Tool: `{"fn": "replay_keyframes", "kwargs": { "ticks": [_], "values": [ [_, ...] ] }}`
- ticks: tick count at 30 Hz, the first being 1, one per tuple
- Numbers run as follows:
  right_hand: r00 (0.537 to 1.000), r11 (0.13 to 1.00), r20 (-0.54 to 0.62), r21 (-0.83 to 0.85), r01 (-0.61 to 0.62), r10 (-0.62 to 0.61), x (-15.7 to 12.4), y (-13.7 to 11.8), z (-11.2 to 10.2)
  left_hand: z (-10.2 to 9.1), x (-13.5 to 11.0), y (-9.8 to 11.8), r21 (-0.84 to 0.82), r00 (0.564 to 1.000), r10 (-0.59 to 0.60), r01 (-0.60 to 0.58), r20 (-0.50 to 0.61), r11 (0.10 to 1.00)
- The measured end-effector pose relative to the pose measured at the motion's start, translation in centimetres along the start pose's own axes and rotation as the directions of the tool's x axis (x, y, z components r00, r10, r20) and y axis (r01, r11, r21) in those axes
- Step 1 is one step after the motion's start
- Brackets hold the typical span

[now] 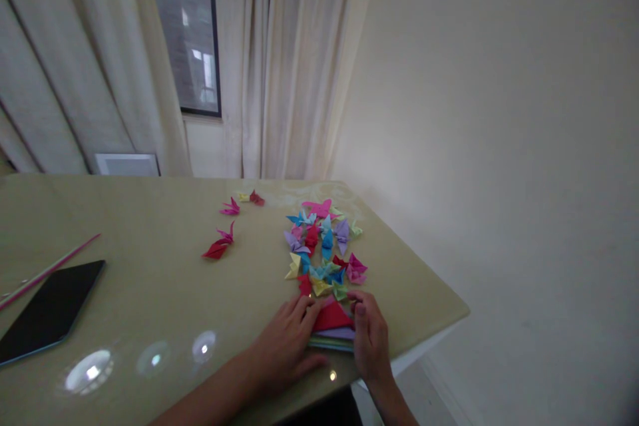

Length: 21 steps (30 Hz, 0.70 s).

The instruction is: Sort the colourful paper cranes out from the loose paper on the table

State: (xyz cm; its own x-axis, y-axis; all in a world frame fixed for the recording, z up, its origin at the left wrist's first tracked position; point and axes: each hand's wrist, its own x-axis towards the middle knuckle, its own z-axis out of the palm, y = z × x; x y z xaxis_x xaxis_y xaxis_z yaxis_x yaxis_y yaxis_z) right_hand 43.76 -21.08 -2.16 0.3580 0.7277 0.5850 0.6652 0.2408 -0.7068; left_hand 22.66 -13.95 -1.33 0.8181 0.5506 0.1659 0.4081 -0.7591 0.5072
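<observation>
Red paper (331, 317) part-folded between two hands; many folded pieces beyond.

Clock centred on the red paper, which lies on a stack of coloured sheets (332, 345) near the table (404, 303) edge. We note the left hand (289, 339) at nine, loosely spread, fingertips on the paper; the right hand (370, 334) at three, fingers curled narrow by its corner, though whether pinching we cannot tell. At twelve, just beyond: a cluster of folded pieces (327, 244), done by our judgement. Between ten and eleven, a few loose folded ones (216, 249). The red paper looks flat, roughly triangular; we reckon most folds remain. Sheets beneath seem unfolded, mostly hidden.
</observation>
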Motion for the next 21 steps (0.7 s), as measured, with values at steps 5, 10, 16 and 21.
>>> {"fn": "replay_keyframes", "kwargs": {
  "ticks": [5, 10, 16, 21],
  "values": [
    [1.000, 1.000, 0.015, -0.009, 0.008, -0.007, 0.1, -0.3, 0.0, 1.0, 0.4, 0.1, 0.048, 0.990, -0.136, 0.134, 0.035, 0.990],
    [0.999, 1.000, 0.028, -0.015, 0.019, -0.019, 0.1, -0.6, 0.0, 1.1, 0.9, 0.7, 0.146, 0.991, -0.129, 0.123, 0.028, 0.982],
    [0.999, 1.000, 0.041, -0.020, 0.021, -0.020, 0.0, -0.9, -0.1, 1.7, 1.1, 0.4, 0.312, 1.000, -0.004, 0.002, 0.008, 0.950],
    [0.998, 0.999, 0.060, -0.023, 0.030, -0.029, -0.1, -0.7, -0.1, 2.4, 1.3, -0.4, 0.343, 0.999, 0.039, -0.032, -0.014, 0.939]
  ]
}}
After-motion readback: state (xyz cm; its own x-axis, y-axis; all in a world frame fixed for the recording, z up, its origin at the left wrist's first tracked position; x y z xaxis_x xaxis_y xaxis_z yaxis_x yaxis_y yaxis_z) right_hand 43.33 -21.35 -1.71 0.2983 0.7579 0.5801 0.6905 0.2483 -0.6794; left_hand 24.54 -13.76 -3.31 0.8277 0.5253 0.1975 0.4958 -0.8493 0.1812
